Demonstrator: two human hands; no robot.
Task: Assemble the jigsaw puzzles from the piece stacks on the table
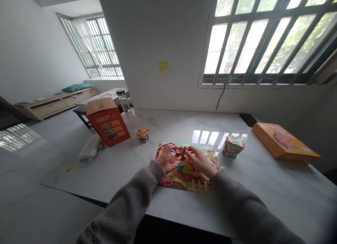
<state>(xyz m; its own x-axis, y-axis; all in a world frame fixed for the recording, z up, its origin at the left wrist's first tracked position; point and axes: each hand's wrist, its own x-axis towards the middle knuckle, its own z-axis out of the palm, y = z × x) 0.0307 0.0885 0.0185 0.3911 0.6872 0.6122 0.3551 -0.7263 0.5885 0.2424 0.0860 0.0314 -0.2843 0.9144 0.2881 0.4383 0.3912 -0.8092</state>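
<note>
Over the colourful cardboard farm jigsaw board (184, 181) at twelve o'clock, the left hand (168, 158) and right hand (201, 161) pinch a small red-and-brown puzzle piece (182, 153).

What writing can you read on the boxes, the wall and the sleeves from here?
"LEVEL UP! PUZZLES" on the orange puzzle box.
Smaller print on that box: too small to read.
Yellow sticky note on the wall: writing too small to read.
Flat orange box: any lettering too blurred to read.
Left sleeve: dark print too blurred to read.
</note>
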